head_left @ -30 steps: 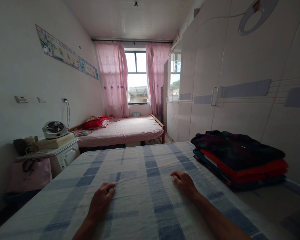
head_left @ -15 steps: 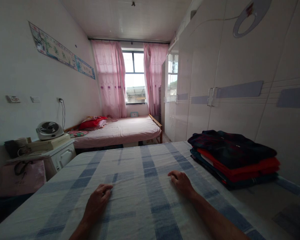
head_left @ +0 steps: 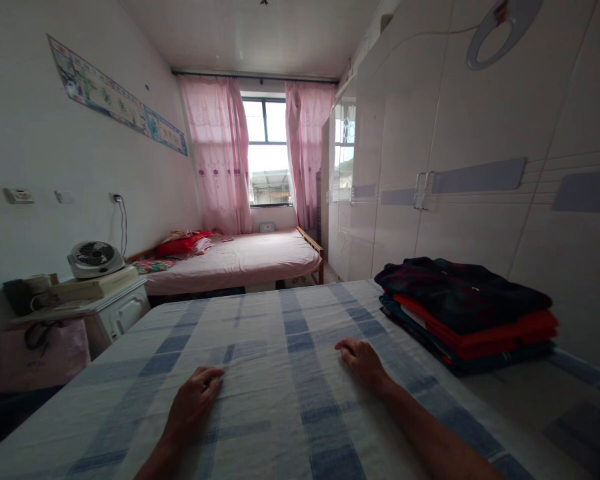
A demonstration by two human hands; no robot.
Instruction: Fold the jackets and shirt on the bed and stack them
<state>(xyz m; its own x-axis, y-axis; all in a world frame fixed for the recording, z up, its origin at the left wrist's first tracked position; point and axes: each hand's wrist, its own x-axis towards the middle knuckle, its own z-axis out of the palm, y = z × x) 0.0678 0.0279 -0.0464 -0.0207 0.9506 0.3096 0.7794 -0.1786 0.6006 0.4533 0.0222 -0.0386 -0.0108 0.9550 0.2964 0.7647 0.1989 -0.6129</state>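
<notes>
Both hands rest on a bed sheet [head_left: 260, 333] with white and blue blocks and stripes. On the left of the sheet lies my left hand [head_left: 200, 388], its fingers loosely bent, a small gap by the thumb, and nothing held. My right hand [head_left: 360, 360] sits farther right, palm down, fingers slack and slightly curled, also without anything in it. A stack of folded clothes [head_left: 463, 307], dark plaid on top with red and dark layers below, lies on the bed beyond my right hand, apart from it.
A tall white wardrobe [head_left: 470, 233] lines the right side. Ahead stands a second bed [head_left: 240, 260] with a pink sheet, under a window with pink curtains [head_left: 220, 160]. At left, a white cabinet [head_left: 125, 313] carries a box and a fan [head_left: 96, 257]; beside it is a pink bag [head_left: 45, 357].
The view has shifted very slightly, so the room sits a little higher and more to the left. Both hands stay in place on the sheet.
</notes>
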